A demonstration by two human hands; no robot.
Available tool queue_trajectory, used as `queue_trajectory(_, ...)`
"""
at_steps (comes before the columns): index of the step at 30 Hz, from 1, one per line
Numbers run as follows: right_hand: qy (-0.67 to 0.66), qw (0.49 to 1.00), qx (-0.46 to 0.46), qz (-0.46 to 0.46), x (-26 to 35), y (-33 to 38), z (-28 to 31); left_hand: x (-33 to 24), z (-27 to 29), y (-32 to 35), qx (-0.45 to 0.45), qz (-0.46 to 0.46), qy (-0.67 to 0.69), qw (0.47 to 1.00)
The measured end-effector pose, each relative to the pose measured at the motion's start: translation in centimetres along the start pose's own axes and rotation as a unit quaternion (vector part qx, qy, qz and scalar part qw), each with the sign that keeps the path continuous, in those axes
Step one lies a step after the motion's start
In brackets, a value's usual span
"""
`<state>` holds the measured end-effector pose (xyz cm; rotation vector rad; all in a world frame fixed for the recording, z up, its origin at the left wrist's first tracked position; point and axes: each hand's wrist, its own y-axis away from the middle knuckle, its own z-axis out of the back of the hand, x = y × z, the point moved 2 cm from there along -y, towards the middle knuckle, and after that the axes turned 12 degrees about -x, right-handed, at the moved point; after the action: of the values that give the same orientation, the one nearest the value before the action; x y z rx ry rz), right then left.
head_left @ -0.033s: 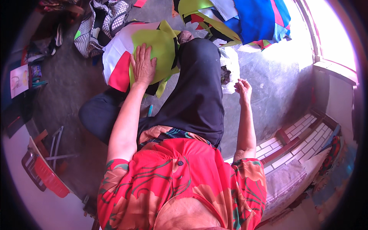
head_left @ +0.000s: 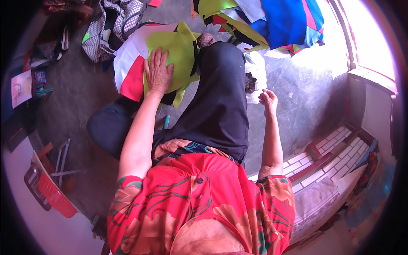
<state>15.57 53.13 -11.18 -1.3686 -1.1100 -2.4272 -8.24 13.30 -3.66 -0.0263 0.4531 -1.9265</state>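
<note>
Mottled floor (head_left: pixel 293 87) — layered cloth (head_left: pixel 179 53)

No readable text, labels, numbers or signs; marks on pale sheet (head_left: pixel 21 89) at left too blurred.

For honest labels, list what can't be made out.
Head view, all:
- Lime cloth under the left hand: covered by it.
- Anything inside the right hand: curled fingers hide it.
- Dark contents of the white bag: too small.
- Cloth heap's far end: cut off by the top edge.
</note>
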Motion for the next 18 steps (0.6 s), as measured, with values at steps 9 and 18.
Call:
queue_trajectory(9, 0.289, 0.956, 0.024, 0.045, -2.4, -1.6, -4.5, 0.5, -0.6, 0.7, 0.023, 0.017, -0.048, 0.998)
queue_trajectory(18, 0.439, 0.778, 0.147, 0.424, 1.4, -2.5, -10.5, 1.1, -2.5, 1.8, -0.056, -0.012, 0.001, 0.998)
